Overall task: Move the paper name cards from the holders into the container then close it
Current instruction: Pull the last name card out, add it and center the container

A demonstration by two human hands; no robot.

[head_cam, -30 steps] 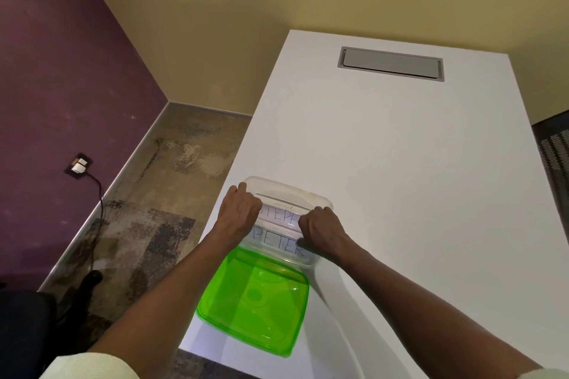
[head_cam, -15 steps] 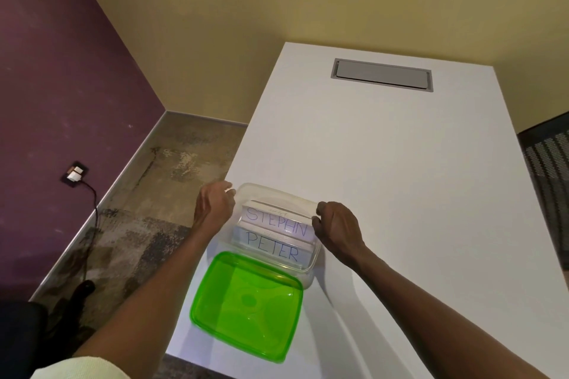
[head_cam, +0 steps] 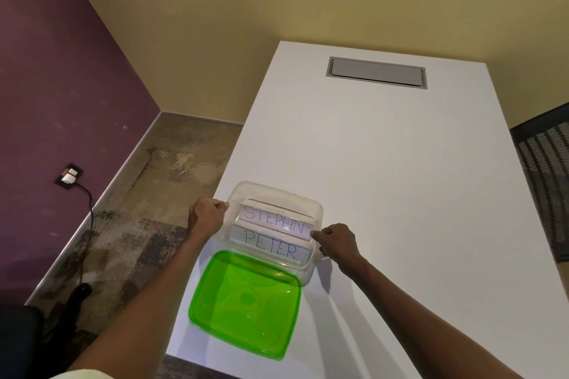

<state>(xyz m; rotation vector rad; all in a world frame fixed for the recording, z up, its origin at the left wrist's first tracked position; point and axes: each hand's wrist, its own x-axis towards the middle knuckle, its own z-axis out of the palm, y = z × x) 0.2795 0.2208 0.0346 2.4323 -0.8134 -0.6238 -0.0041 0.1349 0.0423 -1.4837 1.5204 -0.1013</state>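
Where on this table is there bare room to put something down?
The white table is bare between the clear container and the grey hatch, and down the right side. Crowded: near-left corner, with container, green lid and both hands.

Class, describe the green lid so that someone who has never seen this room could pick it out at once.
Start at the white table and follow it to its near left corner. There a clear container stands with the person's hands at either side, and the green lid lies flat on the table just in front of it, nearer the person. It is the only bright, see-through green thing there.
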